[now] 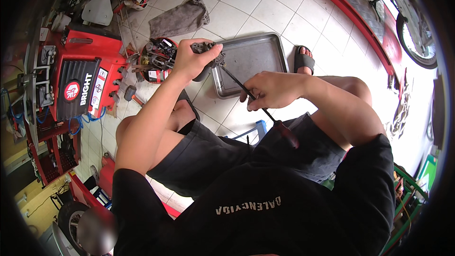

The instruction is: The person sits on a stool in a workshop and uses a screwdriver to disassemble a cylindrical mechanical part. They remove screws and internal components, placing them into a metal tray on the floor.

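My left hand is closed round a small dark, greasy metal part of irregular shape, held over the near-left corner of a grey metal tray. In my right hand is a long screwdriver, gripped by its thin black shaft. Its dark red handle points back toward my lap. The shaft's far end meets the metal part, though the exact contact is too small to make out. My left fingers hide some of the part.
Left of the tray stands a round red container crowded with tools. A grey rag lies on the tiled floor beyond. A hammer rests near the red machine. A red-edged platform with a motorcycle wheel is at far right.
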Demonstrator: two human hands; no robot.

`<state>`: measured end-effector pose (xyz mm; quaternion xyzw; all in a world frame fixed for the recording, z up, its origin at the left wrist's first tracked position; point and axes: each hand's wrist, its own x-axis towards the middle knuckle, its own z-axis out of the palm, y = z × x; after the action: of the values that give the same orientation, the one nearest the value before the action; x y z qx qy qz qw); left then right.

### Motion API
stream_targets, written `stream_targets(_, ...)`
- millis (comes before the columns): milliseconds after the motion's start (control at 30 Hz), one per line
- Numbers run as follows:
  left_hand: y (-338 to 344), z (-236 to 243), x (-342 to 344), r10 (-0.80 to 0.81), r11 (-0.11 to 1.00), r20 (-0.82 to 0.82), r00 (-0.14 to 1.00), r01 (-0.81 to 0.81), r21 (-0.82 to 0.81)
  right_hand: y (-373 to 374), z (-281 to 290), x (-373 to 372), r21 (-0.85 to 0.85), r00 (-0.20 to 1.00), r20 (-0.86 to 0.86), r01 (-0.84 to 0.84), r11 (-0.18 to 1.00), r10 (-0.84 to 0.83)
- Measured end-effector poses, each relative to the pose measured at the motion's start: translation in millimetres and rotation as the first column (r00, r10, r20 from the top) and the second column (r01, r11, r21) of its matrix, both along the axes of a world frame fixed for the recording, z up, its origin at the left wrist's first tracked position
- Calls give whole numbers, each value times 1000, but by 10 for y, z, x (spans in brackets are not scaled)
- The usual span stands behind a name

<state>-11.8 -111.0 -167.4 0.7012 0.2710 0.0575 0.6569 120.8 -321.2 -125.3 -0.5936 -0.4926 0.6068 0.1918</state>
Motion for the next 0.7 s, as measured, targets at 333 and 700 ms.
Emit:
stream_targets(333, 14, 33, -20, -187, 982, 53, 981, 185, 36, 77, 142, -86, -116, 992, 118, -21, 993, 35)
stream_targets(700, -17, 52, -34, -65, 957, 39, 997, 73, -281, 61, -31, -33, 8, 998, 4, 64, 998, -64)
